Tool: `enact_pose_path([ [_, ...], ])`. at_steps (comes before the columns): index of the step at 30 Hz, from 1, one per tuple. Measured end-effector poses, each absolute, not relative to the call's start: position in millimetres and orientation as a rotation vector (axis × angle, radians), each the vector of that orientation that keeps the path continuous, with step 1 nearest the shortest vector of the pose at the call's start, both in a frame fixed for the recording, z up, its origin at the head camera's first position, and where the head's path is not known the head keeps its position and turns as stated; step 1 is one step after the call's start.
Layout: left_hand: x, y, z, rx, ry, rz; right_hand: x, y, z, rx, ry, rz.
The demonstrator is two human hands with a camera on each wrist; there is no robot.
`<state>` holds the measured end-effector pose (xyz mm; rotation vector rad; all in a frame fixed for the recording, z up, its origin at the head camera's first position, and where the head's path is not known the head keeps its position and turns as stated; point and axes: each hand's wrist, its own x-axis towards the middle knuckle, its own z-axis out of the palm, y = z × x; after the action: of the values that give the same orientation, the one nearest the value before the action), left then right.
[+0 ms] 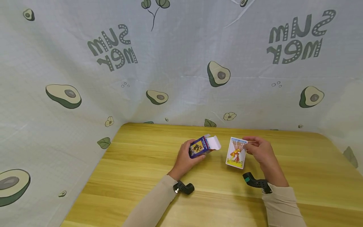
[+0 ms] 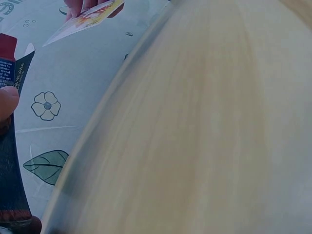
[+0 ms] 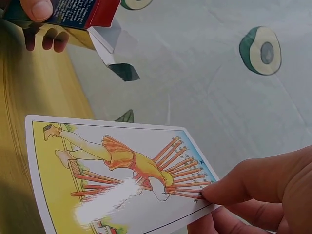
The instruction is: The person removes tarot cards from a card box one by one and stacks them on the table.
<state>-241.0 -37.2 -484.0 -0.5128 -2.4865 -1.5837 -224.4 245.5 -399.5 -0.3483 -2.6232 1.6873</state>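
My left hand (image 1: 185, 159) grips a small dark blue and red card box (image 1: 198, 147), tilted, its white top flap (image 1: 214, 142) standing open toward the right. In the right wrist view the thumb lies across the box (image 3: 73, 12) and fingertips show beneath it. My right hand (image 1: 261, 153) pinches a tarot card (image 1: 236, 153) at its edge between thumb and fingers. The card's face shows a figure carrying a bundle of sticks, on white and yellow, with a glare spot. Card and box are held apart above the table.
A wooden table (image 1: 136, 170) lies under both hands. Behind it and at the sides hangs a pale cloth (image 1: 181, 56) printed with avocados, leaves and lettering. Each wrist wears a black camera mount, one on the left (image 1: 184, 188) and one on the right (image 1: 256, 183).
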Motion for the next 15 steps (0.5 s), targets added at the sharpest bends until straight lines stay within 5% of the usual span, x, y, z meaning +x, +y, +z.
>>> enact_pose_path([
  [15,-240.5,-36.7,-484.4,-0.503,-2.482,-1.592,-228.3,252.5,-417.8,-0.388,-2.719,1.695],
])
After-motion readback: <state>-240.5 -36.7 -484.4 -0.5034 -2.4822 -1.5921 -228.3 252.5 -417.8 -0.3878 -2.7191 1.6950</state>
